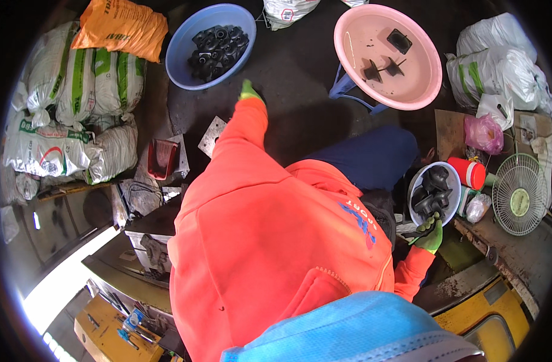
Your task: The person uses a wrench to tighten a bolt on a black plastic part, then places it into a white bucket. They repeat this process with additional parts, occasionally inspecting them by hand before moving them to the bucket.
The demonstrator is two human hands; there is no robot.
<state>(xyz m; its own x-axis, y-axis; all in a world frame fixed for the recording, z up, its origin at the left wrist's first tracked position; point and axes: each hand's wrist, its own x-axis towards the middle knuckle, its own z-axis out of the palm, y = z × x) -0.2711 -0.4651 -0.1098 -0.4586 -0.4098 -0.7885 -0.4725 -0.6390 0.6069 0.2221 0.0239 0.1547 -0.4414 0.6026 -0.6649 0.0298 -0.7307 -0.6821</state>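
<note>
Grip of the right hand [430,234], green-gloved, closes on a black moulded part [422,210] at the small white bowl [413,181]; left hand [249,92] stretches toward the blue basin [179,42], fingers unreadable.

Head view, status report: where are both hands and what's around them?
Left hand stretched toward blue basin of black parts, holding nothing. Right hand on a black part at the small bowl. Pink basin beyond.
</note>
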